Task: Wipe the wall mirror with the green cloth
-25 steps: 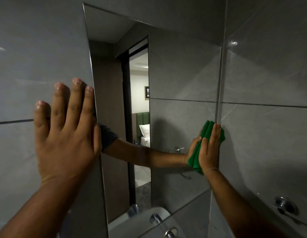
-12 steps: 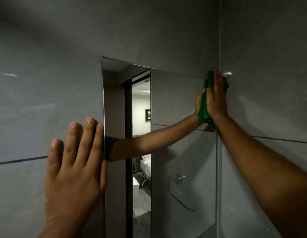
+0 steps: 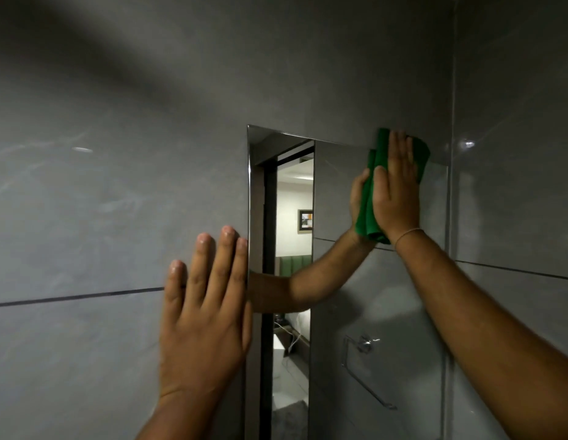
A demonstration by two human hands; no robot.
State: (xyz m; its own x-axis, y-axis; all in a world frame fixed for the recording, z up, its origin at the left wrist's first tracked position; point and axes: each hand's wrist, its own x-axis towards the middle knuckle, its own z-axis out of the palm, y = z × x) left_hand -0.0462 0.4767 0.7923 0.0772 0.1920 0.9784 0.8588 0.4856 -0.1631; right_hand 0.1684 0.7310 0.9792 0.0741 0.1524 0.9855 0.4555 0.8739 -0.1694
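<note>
The wall mirror is a tall frameless pane set in the grey tiled wall. My right hand presses the folded green cloth flat against the glass near the mirror's top edge, a little left of its upper right corner. The cloth shows above my fingertips and to the left of my palm, doubled by its reflection. My left hand lies flat with fingers spread on the tile just left of the mirror's left edge, holding nothing.
Grey wall tiles surround the mirror, and a side wall meets it at the right corner. The glass reflects a doorway into a lit room and a chrome towel holder.
My right hand has carried the cloth up the mirror's right side to the top edge, then slightly left. The view has tilted upward. My left hand stays braced on the tile.
</note>
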